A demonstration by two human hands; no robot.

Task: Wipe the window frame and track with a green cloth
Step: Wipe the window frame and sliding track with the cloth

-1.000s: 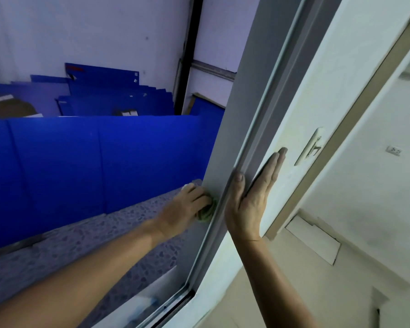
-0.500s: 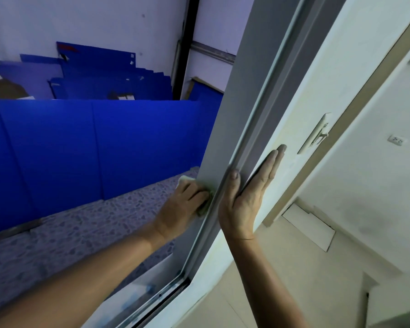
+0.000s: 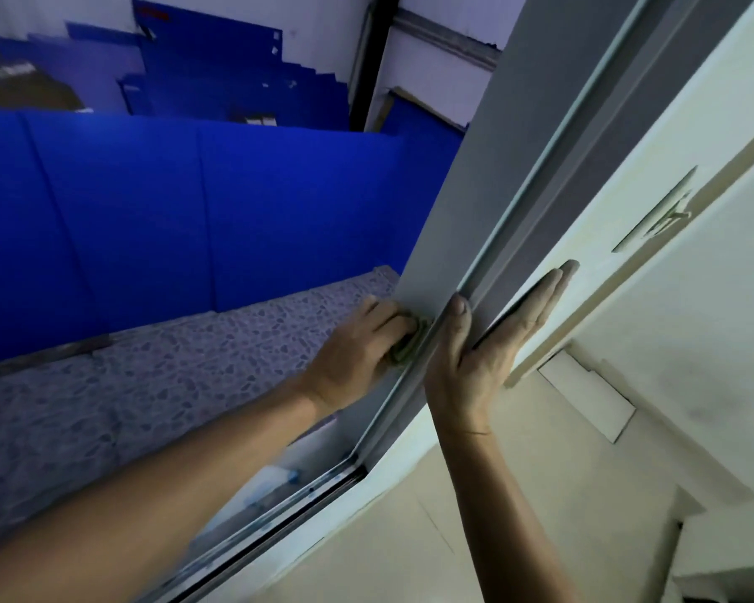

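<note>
A grey upright window frame (image 3: 492, 141) slants across the middle of the head view. My left hand (image 3: 358, 350) reaches outside and presses a bunched green cloth (image 3: 408, 348) against the frame's outer face; only a small edge of the cloth shows under the fingers. My right hand (image 3: 484, 341) lies flat on the inner side of the frame, thumb on the grey edge, fingers stretched along the white sash. The bottom track (image 3: 279, 520) runs along the lower left, below both forearms.
Outside lies a speckled stone ledge (image 3: 149, 376), with blue panels (image 3: 192, 202) standing behind it. A window latch (image 3: 667, 211) sits on the white sash above my right hand. White wall and beige floor fill the right side.
My left hand with the cloth slid up along the frame and then slightly back down. My right hand stayed on the frame. The view shifted a little.
</note>
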